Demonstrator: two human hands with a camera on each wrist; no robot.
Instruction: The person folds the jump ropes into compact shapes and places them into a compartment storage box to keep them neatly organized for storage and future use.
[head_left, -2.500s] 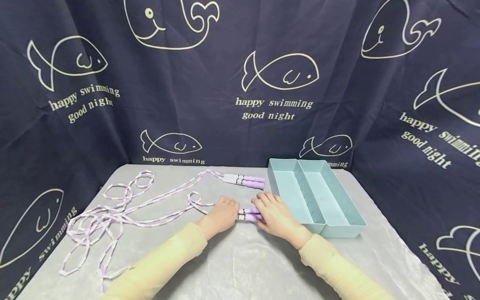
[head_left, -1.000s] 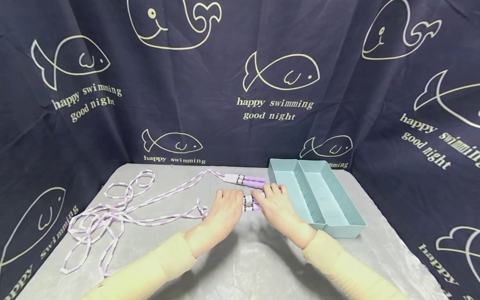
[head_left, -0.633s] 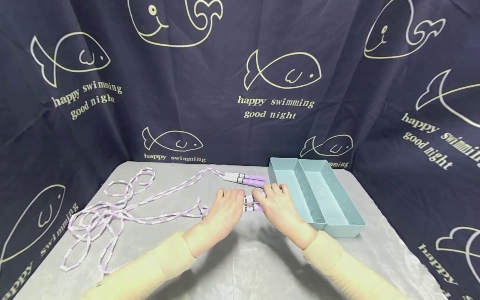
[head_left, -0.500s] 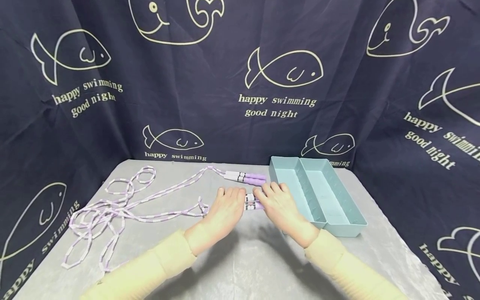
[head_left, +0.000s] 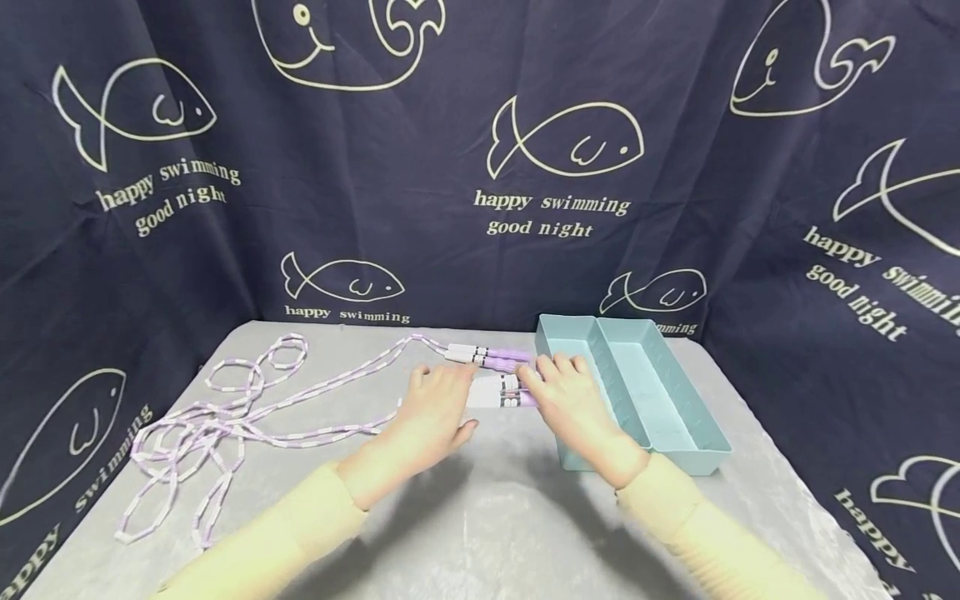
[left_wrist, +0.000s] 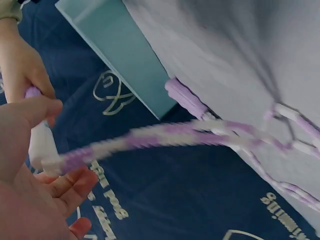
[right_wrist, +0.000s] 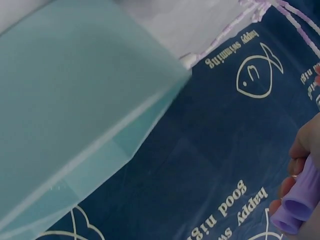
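My right hand (head_left: 573, 408) grips the paired purple ends of a jump rope's handles (head_left: 491, 392), held above the table; their hollow purple ends (right_wrist: 300, 200) show in the right wrist view. My left hand (head_left: 420, 417) is at the handles' white ends, its thumb spread away and its fingers loosely extended. In the left wrist view the white handle part (left_wrist: 44, 147) lies between thumb and fingers, with the beaded rope (left_wrist: 165, 136) hanging off it. Behind, a second jump rope's handles (head_left: 480, 357) lie on the table, partly hidden by my fingers.
Two pale blue-green open boxes (head_left: 648, 450) stand side by side at the right, close beside my right hand. White and purple beaded ropes (head_left: 217, 433) lie tangled on the left of the grey-covered table (head_left: 495, 533). A dark printed curtain (head_left: 450, 275) surrounds the table.
Both hands first lifted the handles off the table and moved them slightly away from me. Since half a second ago, my left hand has loosened, thumb outward, and shifted left, uncovering more white handle.
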